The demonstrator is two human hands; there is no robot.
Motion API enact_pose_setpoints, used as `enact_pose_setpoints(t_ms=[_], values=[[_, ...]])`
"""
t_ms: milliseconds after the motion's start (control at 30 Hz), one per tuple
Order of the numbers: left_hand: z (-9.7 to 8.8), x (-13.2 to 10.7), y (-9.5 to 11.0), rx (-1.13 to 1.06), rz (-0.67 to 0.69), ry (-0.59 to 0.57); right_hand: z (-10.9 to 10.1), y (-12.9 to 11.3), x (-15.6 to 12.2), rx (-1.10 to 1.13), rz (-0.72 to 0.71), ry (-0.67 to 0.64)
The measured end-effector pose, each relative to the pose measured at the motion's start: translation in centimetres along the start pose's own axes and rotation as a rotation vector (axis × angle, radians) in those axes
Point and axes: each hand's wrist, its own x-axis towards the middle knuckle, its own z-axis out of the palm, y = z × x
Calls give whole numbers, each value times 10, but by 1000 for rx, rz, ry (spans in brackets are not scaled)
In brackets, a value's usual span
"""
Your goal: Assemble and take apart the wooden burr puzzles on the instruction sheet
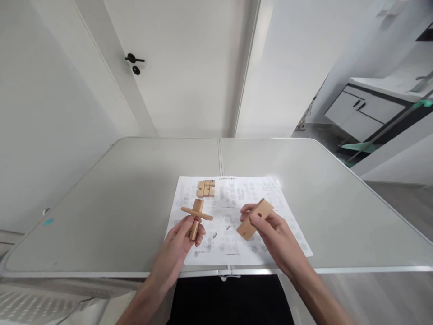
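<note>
In my left hand [182, 237] I grip a wooden puzzle piece [199, 206], a bar with a thin rounded stick [204, 215] lying crosswise over it. My fingers close around its lower part, and a dark mark shows near its bottom end. My right hand [270, 228] holds a flat rectangular wooden block [249, 229] tilted above the paper, the thumb pressed near a dark round hole. The two hands are apart. Beneath both lies a printed sheet [233, 253] with small diagrams. Several small wooden blocks [206, 188] sit grouped together on its upper left.
The grey folding table [142, 180] has a metal rim and a seam down the middle. Beyond its far edge is a white door [186, 67] with a black handle [134, 58]. A white cabinet [365, 110] stands at the far right.
</note>
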Motion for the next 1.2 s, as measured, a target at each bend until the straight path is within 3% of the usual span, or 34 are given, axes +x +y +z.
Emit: enact_pose_setpoints(t_ms=[100, 200, 367, 467, 700, 900, 1200], values=[[-2, 2, -6, -49, -41, 2, 6, 3, 2, 136, 70, -115], [-3, 2, -8, -105, -88, 11, 12, 6, 3, 136, 130, -196], [-5, 1, -7, -133, -116, 22, 16, 4, 8, 17, 36, -209], [-7, 2, -9, -139, -108, 0, 19, 1, 10, 45, 52, -199], [-6, 2, -11, -138, -95, -22, 22, -2, 9, 81, 29, -447], [7, -3, -8, -118, -84, -118, 26, 1, 14, 20, -22, -342], [18, -7, -15, -77, -90, -219, 35, 12, 22, 2, -26, -350]])
